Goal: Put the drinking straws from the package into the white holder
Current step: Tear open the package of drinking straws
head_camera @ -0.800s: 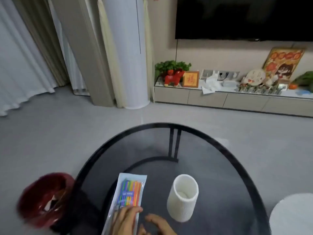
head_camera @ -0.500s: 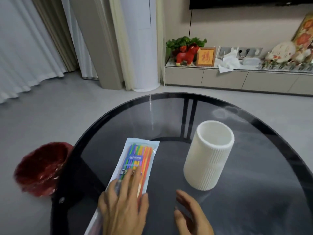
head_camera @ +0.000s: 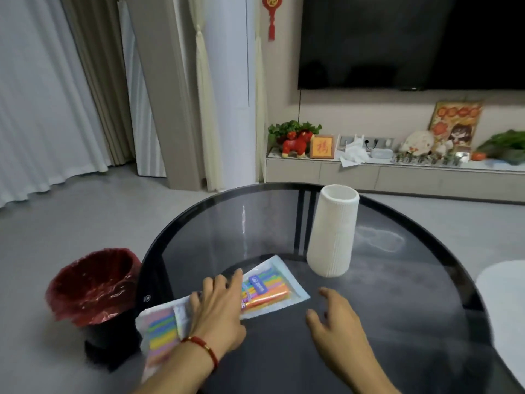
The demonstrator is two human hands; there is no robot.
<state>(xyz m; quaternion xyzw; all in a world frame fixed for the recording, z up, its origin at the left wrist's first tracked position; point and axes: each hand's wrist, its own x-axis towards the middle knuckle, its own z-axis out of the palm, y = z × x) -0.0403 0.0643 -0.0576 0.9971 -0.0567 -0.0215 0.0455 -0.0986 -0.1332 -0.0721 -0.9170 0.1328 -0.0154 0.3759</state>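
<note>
A sealed clear package (head_camera: 227,301) of drinking straws lies flat on the round dark glass counter (head_camera: 397,294), slanting from the near left edge up toward the middle. Through the plastic, the straws (head_camera: 268,288) show in bands of green, blue, purple, yellow and orange. A small blue label (head_camera: 257,285) sits on the pack; its print is too blurred to read.

The left hand (head_camera: 218,311) rests palm down across the middle of the package, fingers spread and laid flat on the plastic, pressing rather than closed around it. A red cord bracelet (head_camera: 203,346) circles that wrist. The right hand (head_camera: 335,322) hovers just above the glass to the right of the package, its grip open, fingers loosely spread, holding nothing.

The white ribbed holder (head_camera: 332,234) stands upright on the counter beyond the far end of the package, near it but not touching.

A bin lined with a red bag (head_camera: 93,285) stands on the floor just left of the counter. On the low cabinet (head_camera: 397,174) by the wall, a small orange framed sign (head_camera: 322,147) bears a red Chinese character, beside a red toy animal (head_camera: 295,143). A dark television (head_camera: 412,41) hangs above.
</note>
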